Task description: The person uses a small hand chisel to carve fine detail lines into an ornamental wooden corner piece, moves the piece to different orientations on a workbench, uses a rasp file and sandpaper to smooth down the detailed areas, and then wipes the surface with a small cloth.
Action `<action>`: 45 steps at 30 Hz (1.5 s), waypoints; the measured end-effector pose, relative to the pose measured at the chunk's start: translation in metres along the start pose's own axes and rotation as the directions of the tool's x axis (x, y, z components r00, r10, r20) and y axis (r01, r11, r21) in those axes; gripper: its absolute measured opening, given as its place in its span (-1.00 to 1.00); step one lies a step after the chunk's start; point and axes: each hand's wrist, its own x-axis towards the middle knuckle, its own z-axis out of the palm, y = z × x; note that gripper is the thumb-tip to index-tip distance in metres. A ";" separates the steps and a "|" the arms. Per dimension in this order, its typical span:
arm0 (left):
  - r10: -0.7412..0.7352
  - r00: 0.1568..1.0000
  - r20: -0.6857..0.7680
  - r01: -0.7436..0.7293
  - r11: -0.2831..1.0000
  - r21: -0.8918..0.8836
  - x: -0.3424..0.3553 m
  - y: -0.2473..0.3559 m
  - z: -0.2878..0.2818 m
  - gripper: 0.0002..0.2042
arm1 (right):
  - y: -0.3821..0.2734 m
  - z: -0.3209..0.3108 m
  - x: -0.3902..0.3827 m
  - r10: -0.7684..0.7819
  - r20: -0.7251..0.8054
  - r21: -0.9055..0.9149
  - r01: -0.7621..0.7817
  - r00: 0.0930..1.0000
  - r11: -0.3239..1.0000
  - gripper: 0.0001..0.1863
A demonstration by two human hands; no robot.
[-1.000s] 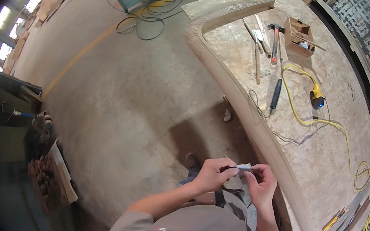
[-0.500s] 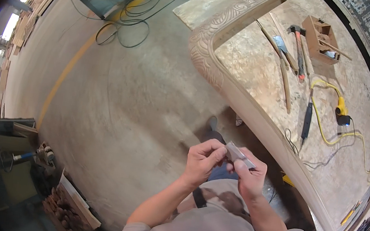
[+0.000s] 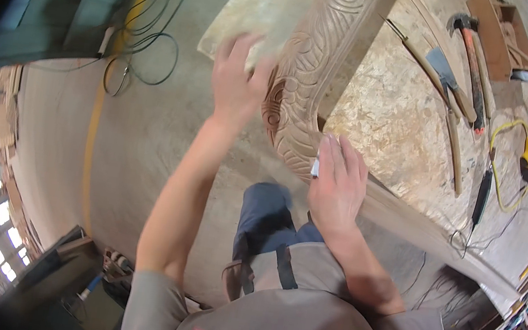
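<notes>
A carved wooden piece (image 3: pixel 307 68) with scrolls and leaf lines lies along the worktable's edge, bending near my hands. My right hand (image 3: pixel 338 187) rests at the inner side of the bend, fingers together over a folded piece of sandpaper (image 3: pixel 316 167). Only a small pale edge of the sandpaper shows; the rest is hidden beneath the fingers. My left hand (image 3: pixel 239 81) is stretched forward beside the carving's left edge, fingers apart and holding nothing. It is blurred, and I cannot tell whether it touches the wood.
On the worktable (image 3: pixel 394 130) lie a claw hammer (image 3: pixel 472 73), a scraper (image 3: pixel 444 68), wooden-handled tools, a black pen-shaped tool (image 3: pixel 482 197) and a yellow cord (image 3: pixel 494 174). A wooden box (image 3: pixel 498 40) stands farther back. Coiled cables (image 3: pixel 138 41) lie on the floor at left.
My hands have parted from in front of my body. The left reached forward to the carving; the right carried the sandpaper onto the bend. My body has moved closer to the carving.
</notes>
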 end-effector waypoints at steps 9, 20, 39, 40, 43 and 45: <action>0.428 0.850 0.306 -0.390 0.903 -0.181 0.083 -0.036 0.086 -0.51 | -0.036 0.052 0.058 0.269 -0.205 -0.147 -0.301 0.941 0.942 -0.58; 0.602 0.721 0.344 -0.541 0.799 -0.264 0.091 -0.040 0.083 -0.50 | -0.066 0.048 0.038 0.439 -0.144 -0.259 -0.462 0.887 0.848 -0.57; 0.626 0.704 0.335 -0.554 0.779 -0.293 0.095 -0.038 0.090 -0.51 | -0.055 0.031 0.037 0.503 -0.156 0.084 -0.496 0.850 0.864 -0.65; 0.627 0.709 0.324 -0.548 0.778 -0.307 0.097 -0.033 0.093 -0.51 | -0.055 0.035 0.042 0.551 -0.202 0.195 -0.518 0.810 0.833 -0.67; 0.637 0.699 0.325 -0.545 0.768 -0.336 0.095 -0.037 0.095 -0.51 | -0.052 0.032 0.045 0.567 -0.200 0.193 -0.535 0.799 0.822 -0.67; 0.634 0.702 0.324 -0.549 0.772 -0.320 0.097 -0.038 0.093 -0.51 | -0.054 0.024 0.030 0.550 -0.191 0.085 -0.545 0.813 0.834 -0.66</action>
